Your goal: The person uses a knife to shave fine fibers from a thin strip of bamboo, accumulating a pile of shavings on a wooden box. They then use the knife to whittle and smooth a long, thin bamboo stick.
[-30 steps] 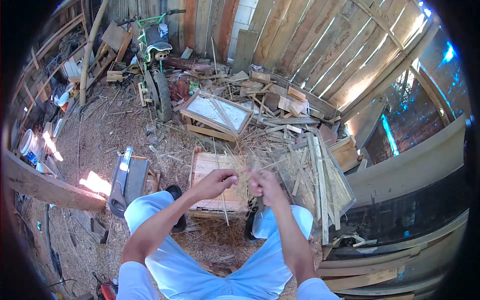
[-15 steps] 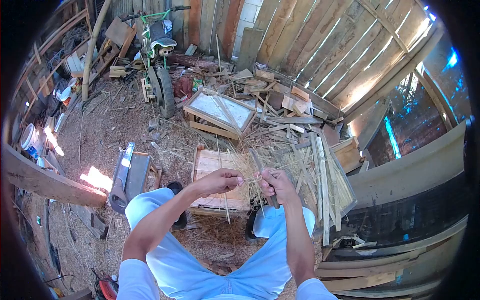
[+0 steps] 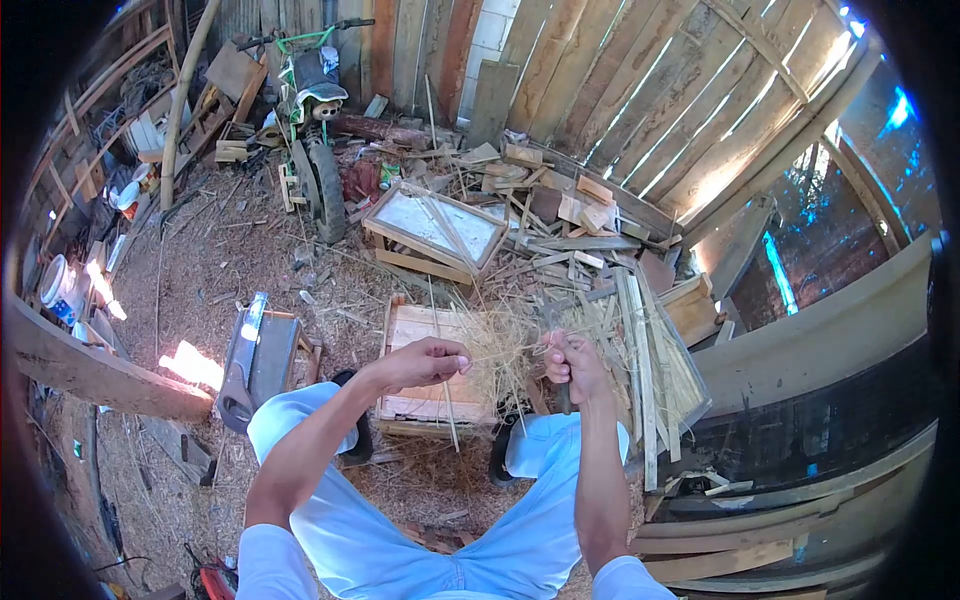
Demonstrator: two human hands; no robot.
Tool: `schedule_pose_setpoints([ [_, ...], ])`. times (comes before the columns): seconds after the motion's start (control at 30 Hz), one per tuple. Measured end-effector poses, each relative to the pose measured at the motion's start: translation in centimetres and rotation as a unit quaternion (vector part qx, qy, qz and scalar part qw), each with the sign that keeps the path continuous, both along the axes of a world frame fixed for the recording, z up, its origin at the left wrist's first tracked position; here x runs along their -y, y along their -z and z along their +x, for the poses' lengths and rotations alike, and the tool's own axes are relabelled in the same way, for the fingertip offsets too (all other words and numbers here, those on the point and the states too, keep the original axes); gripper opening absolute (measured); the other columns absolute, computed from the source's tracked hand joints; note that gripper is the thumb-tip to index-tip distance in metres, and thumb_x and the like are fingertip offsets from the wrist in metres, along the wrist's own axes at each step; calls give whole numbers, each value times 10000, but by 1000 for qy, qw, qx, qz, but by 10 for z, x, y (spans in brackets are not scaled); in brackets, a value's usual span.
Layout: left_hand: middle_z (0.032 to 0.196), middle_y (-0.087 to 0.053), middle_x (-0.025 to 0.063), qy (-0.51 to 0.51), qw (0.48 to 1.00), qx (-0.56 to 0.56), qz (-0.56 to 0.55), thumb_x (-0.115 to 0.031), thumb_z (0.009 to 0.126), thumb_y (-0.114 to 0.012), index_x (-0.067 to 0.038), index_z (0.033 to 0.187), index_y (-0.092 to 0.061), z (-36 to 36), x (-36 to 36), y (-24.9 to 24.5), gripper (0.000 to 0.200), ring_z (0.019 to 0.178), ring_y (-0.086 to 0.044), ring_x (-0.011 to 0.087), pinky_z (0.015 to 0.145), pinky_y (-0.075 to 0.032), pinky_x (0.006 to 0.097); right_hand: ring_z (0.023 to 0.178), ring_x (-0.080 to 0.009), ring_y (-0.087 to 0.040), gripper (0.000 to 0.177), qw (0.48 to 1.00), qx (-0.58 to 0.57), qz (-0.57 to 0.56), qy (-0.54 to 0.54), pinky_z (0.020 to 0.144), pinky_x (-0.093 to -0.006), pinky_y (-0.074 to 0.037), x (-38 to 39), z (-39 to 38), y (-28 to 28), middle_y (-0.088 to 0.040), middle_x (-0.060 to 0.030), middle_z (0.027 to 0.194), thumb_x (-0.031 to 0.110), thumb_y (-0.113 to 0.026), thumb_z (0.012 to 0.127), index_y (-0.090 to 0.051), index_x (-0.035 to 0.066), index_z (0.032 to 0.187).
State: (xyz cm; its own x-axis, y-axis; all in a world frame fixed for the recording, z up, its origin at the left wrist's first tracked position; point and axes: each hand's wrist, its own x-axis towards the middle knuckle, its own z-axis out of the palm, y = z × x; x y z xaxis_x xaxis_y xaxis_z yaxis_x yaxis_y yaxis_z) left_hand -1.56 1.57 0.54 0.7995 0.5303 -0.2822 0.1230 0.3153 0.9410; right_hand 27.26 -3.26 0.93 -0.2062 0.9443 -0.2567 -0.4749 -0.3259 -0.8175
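Shavings (image 3: 503,365) lay tangled over the right end of a low wooden worktop (image 3: 412,335), below the gap between the hands. The left hand (image 3: 432,363) had thumb and fingers pressed together in a pinch; whether they gripped a fine strip could not be told. The right hand (image 3: 572,368), apart from it, was curled round a knife (image 3: 564,397), its blurred blade pointing away from the body. A thin stick (image 3: 442,372) crossed the worktop, and slats (image 3: 640,370) lay to the right. The step in hand looked like paring thin wood above the worktop; the next move seemed to call for a steady left pinch and fingers clear of the edge.
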Motion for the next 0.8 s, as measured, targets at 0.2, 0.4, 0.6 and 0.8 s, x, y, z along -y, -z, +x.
schedule_pose_setpoints([
  [0.2, 652, -370, -75, -2, 1000, -16, 15, -273, 960, -508, -99, 858, -570, 3, 4, -7, 211, 573, -294, 30, 502, -249, 198, 476, -20, -374, 295, 1000, 0, 7, -3, 397, -152, -292, 2, 4, 1, -440, 29, 641, 265, -585, 915, -541, -19, 982],
  [0.4, 660, -386, -72, -14, 999, 4, 34, -290, 955, -518, -89, 897, -579, 2, 0, 4, 218, 582, -310, 29, 499, -253, 196, 479, -27, -359, 231, 1000, -16, 10, 25, 413, -169, -273, 4, -23, 12, -443, 26, 647, 250, -561, 932, -544, 23, 974],
  [0.6, 661, -371, -76, -46, 995, -3, 92, -311, 956, -513, -84, 897, -566, 20, 9, 3, 240, 599, -304, 23, 507, -251, 194, 479, -33, -364, 206, 999, -2, -11, -31, 410, -179, -288, 4, -67, 16, -450, 22, 646, 235, -575, 921, -551, 37, 974],
  [0.8, 642, -354, -85, -36, 995, -17, 93, -311, 957, -509, -81, 881, -559, -11, -1, -4, 247, 576, -285, 21, 489, -233, 201, 471, -26, -340, 211, 986, -8, 26, 166, 397, -172, -263, -5, 13, -2, -420, 44, 641, 252, -556, 928, -550, 43, 954],
])
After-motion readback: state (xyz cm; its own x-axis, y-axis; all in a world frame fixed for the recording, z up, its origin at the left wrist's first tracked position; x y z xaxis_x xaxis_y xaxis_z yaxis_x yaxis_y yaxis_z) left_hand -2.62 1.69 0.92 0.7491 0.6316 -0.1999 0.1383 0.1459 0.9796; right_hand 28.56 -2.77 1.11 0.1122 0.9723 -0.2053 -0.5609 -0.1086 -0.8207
